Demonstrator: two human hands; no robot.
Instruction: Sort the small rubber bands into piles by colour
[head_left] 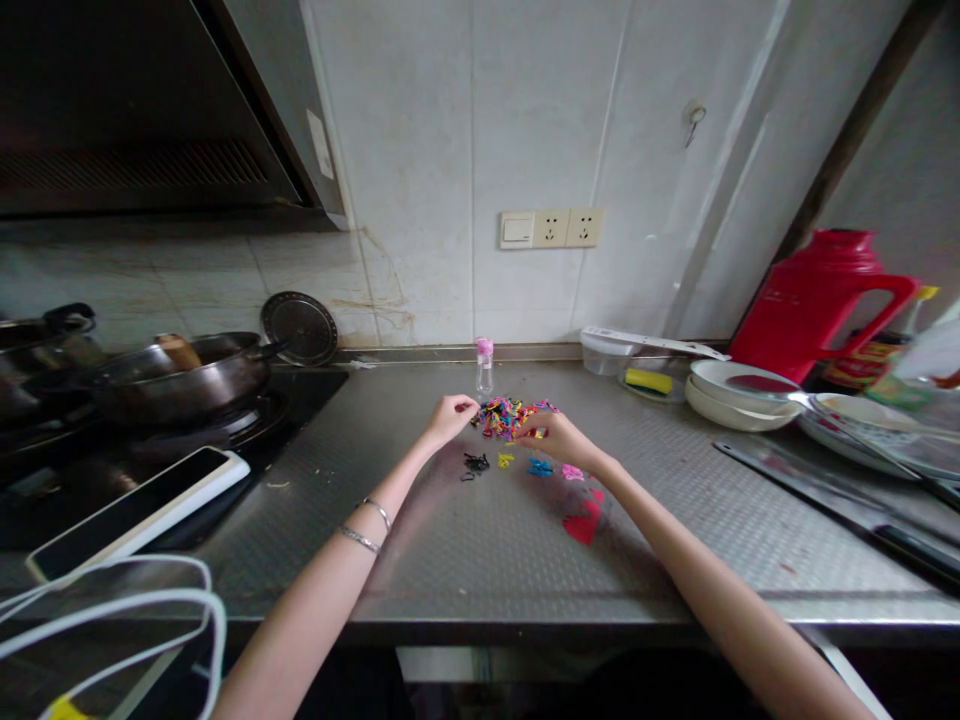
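Hands [452,415] [553,440] by multicol. pile [504,416], well off frt. edge [517,610].

Kitch., pan [206,395] on hob [304,400], extr. hood [142,110]

Head-worn view, forward and down over counter [450,560]

Left hand [454,415] and right hand [550,438] flank a multicoloured heap [501,415] on a metal counter [450,570].
In front lie a black pile [475,463], yellow pile [505,461], blue pile [539,468] and pink pile [572,472]; behind stands a pink-capped clear bottle [484,374].
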